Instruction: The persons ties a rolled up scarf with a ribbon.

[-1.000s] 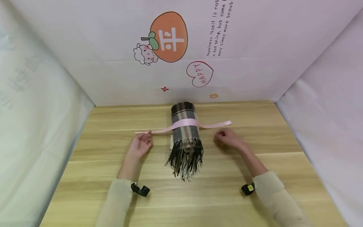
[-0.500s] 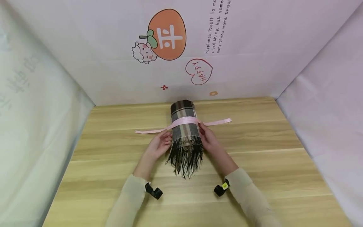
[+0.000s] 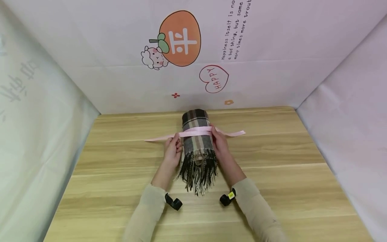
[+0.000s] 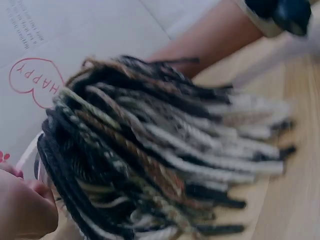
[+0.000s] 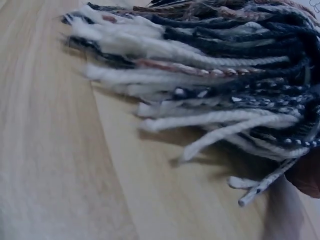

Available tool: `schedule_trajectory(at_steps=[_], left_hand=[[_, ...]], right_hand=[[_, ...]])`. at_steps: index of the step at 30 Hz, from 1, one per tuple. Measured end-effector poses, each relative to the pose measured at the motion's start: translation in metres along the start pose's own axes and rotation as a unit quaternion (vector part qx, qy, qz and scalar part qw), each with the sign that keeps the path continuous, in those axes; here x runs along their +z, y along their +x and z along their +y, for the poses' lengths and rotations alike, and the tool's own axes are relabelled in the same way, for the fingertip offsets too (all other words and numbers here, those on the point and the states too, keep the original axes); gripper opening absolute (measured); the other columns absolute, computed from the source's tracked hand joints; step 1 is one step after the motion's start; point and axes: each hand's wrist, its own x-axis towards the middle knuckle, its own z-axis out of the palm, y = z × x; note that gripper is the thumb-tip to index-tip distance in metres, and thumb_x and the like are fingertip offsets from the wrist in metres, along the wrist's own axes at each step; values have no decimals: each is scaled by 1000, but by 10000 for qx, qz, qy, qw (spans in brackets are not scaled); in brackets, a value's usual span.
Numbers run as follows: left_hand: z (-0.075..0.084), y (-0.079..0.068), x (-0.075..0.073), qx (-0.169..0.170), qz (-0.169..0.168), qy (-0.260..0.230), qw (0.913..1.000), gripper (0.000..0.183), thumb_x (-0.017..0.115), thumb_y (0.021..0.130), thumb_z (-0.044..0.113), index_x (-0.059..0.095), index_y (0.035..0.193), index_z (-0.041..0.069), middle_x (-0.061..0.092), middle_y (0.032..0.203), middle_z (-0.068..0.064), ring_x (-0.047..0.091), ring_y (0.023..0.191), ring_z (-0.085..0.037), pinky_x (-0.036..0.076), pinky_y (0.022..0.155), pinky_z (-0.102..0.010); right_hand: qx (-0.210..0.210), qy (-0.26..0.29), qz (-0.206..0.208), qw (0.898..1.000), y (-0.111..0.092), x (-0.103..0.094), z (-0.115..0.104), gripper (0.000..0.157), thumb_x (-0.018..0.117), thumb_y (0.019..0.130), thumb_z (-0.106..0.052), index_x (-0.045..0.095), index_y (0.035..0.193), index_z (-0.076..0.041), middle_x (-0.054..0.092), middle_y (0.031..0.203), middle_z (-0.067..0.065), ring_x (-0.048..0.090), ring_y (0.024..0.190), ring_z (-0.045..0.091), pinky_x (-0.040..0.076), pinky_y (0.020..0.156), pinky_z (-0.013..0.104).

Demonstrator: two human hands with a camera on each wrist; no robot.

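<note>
A rolled plaid scarf (image 3: 195, 119) with a fringed near end lies at the table's middle. Across it runs a pink ribbon (image 3: 198, 133), showing as two strips over the roll that meet at the right side. My left hand (image 3: 173, 150) pinches the ribbon at the scarf's left side, its fingers curled. At the other side my right hand (image 3: 221, 144) pinches the ribbon against the roll with its thumb; its other fingers are partly hidden. Fringe (image 4: 150, 145) fills much of the left wrist view, beside my curled left hand. The right wrist view shows mostly fringe (image 5: 220, 95).
Loose ribbon ends lie out to the left and right on the wooden table (image 3: 272, 188). A white printed sheet (image 3: 121, 77) stands behind, with white sheets at both sides. Each sleeve cuff bears a black wrist camera (image 3: 174, 202).
Both hands have come inward from beside the ribbon's ends to the scarf's sides. The left hand has taken hold of the ribbon, and a second strip now shows across the roll.
</note>
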Motion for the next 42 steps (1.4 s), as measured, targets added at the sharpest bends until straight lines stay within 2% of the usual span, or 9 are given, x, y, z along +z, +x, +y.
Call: schedule_trajectory(at_steps=[3,8,10,14,18,23,30,35,42], left_hand=[[-1,2,7,623,58,515,9967,20,58,100,7,52,81,10,43,67,2,35,58,-7,26,52,-17],[-4,5,19,1458,-82,1561,9769,7,58,98,4,61,93,6,53,82,4,49,78,-8,42,73,-18],[-5,5,22,1709,-72,1752,9695,8,54,100,4,60,94,3,56,86,4,54,84,-8,45,79,-19],[-7,5,28,1944,-265,1162,9736,14,47,99,0,56,88,-1,60,86,1,60,84,-13,49,81,-24],[-4,9,31,1725,-360,403,9835,22,49,98,-2,51,78,6,66,85,0,66,82,-12,53,80,-25],[6,15,33,779,-236,-664,9945,21,53,100,0,48,80,6,68,92,-9,69,86,-18,55,78,-27],[14,15,36,-282,-639,-1901,9793,21,51,96,-8,51,79,4,57,89,-9,63,81,-18,56,74,-24],[7,16,39,65,-1444,-1160,9827,24,45,97,-13,60,86,1,64,89,-8,66,88,-18,55,81,-23],[2,13,43,936,-2023,75,9748,39,31,109,9,43,136,-15,71,114,-14,67,111,-21,41,114,-41]], right_hand=[[-279,-595,73,9978,-5,10,-12,21,61,100,-22,77,101,-9,60,142,-1,53,130,7,44,97,16],[-701,-1353,7,9883,-2,17,-17,35,59,101,-15,64,117,15,53,147,13,38,147,16,35,113,21],[-701,-1181,114,9905,-1,18,-18,36,57,101,-13,61,121,16,57,142,13,39,147,17,36,113,20],[-786,-401,360,9954,-1,22,-19,36,54,103,-10,57,121,20,68,127,13,46,142,25,47,99,18],[-904,55,343,9953,-2,25,-21,36,52,103,-9,56,122,22,73,117,13,56,130,27,52,91,18],[-1004,50,275,9946,-6,26,-22,37,50,104,-9,55,126,20,75,111,10,65,114,18,52,91,19],[-1183,173,112,9928,-8,31,-26,39,53,103,-8,53,127,22,76,109,8,66,114,16,52,95,21],[-1208,576,-76,9910,-9,32,-28,32,52,101,-2,57,125,18,76,108,4,65,115,16,52,95,22],[-1195,778,-465,9887,-7,36,-29,16,42,105,-11,55,100,-3,75,112,4,57,131,23,31,121,38]])
